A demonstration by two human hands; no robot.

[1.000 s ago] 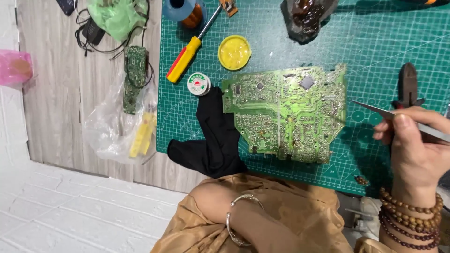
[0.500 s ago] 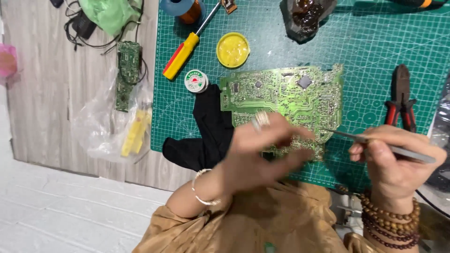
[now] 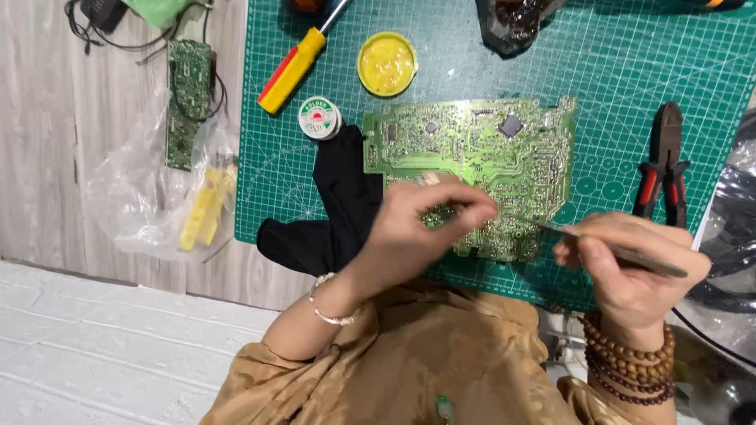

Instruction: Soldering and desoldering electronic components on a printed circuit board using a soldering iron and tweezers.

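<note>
A large green circuit board (image 3: 480, 149) lies solder side up on the green cutting mat (image 3: 614, 71). My left hand (image 3: 417, 228) rests on the board's near edge, fingers curled and pressing it down. My right hand (image 3: 630, 267) grips metal tweezers (image 3: 598, 245) whose tip points left toward the board's lower right part, close to my left fingertips. A black cloth (image 3: 331, 205) lies under the board's left side.
On the mat: a red-and-yellow screwdriver (image 3: 293, 69), a yellow flux tin (image 3: 387, 63), a small solder spool (image 3: 320, 119), red-handled pliers (image 3: 665, 165). On the wooden table to the left lie a small green board (image 3: 187, 98) and a clear plastic bag (image 3: 169, 205) with yellow parts.
My left hand came up from my lap and settled on the board's near edge. My right hand brought the tweezers leftward, close to the board.
</note>
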